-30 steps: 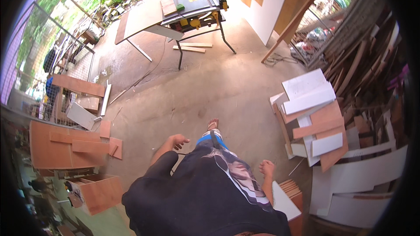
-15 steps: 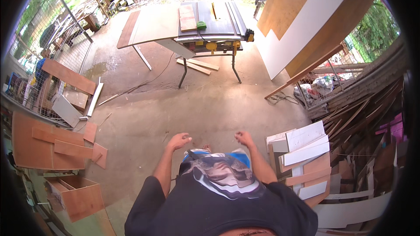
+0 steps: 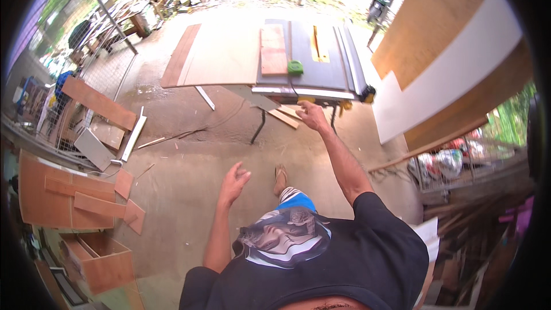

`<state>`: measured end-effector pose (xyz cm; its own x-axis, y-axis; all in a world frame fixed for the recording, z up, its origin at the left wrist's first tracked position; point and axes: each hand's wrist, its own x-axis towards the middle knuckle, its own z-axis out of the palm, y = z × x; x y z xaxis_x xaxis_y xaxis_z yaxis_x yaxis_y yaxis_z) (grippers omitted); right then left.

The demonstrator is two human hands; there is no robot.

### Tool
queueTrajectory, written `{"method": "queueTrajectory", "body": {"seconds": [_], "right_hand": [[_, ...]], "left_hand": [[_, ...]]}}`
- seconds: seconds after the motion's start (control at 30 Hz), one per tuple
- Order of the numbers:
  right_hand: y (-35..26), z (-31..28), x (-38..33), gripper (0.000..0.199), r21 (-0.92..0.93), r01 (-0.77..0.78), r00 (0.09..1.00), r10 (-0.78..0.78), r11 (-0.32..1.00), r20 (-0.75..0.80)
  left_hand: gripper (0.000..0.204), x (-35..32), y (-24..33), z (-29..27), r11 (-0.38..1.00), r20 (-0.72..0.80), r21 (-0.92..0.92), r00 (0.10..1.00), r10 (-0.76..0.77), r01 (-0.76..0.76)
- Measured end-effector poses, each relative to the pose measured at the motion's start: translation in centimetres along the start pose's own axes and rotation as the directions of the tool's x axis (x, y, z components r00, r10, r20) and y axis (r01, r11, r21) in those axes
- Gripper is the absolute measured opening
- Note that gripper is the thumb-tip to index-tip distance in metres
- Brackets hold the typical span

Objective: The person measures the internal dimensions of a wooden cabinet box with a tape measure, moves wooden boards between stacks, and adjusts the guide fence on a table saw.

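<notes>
My right hand [image 3: 313, 116] reaches forward to the front edge of a table saw [image 3: 307, 51], fingers loosely bent and holding nothing that I can see. Whether it touches the saw, I cannot tell. On the saw's dark top lie a short reddish wooden board [image 3: 273, 50] and a small green block [image 3: 295, 68] that looks like a tape measure. A yellow insert [image 3: 319, 46] surrounds the blade slot. My left hand [image 3: 235, 182] hangs over the concrete floor, its fingers apart and nothing in it.
A wide pale panel [image 3: 224, 54] extends the saw's top leftward. Tall sheets [image 3: 447, 40] lean at the right. Board offcuts [image 3: 69, 189] and an open wooden box [image 3: 103, 261] lie at the left. Wood strips [image 3: 284, 117] rest on the floor under the saw.
I have stepped closer to the table saw. My right hand has moved from beside my body forward to its front edge; my left hand has risen slightly forward.
</notes>
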<state>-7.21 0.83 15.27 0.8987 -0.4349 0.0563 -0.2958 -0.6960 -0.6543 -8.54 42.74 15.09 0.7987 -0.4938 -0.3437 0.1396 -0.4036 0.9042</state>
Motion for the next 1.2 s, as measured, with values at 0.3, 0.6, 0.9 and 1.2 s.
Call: {"method": "queueTrajectory", "body": {"seconds": [0.3, 0.6, 0.9, 1.2], "right_hand": [[6.0, 0.7, 22.7, 0.096, -0.355, 0.302, 0.953, -0.279, 0.885, 0.115], [6.9, -1.2, 22.1, 0.071, -0.248, 0.135, 0.989, -0.114, 0.959, 0.097], [10.6, -0.6, -4.5, 0.048, 0.744, -0.429, 0.814, 0.577, 0.512, 0.073], [4.1, 9.5, -36.3, 0.062, 0.809, -0.586, -0.13, 0.981, 0.041, -0.144]], "left_hand": [[0.086, 34.8, 13.0, 9.9, 0.923, -0.209, 0.321, 0.935, 0.287, -0.212], [0.1, 45.1, 20.8, 14.1, 0.818, -0.302, 0.551, 0.953, 0.013, 0.164], [0.116, 49.3, 21.3, 17.7, 0.713, -0.344, 0.644, 0.938, -0.054, 0.277], [0.1, 48.5, 13.5, 20.4, 0.718, -0.018, 0.675, 0.97, 0.241, -0.166]]}}
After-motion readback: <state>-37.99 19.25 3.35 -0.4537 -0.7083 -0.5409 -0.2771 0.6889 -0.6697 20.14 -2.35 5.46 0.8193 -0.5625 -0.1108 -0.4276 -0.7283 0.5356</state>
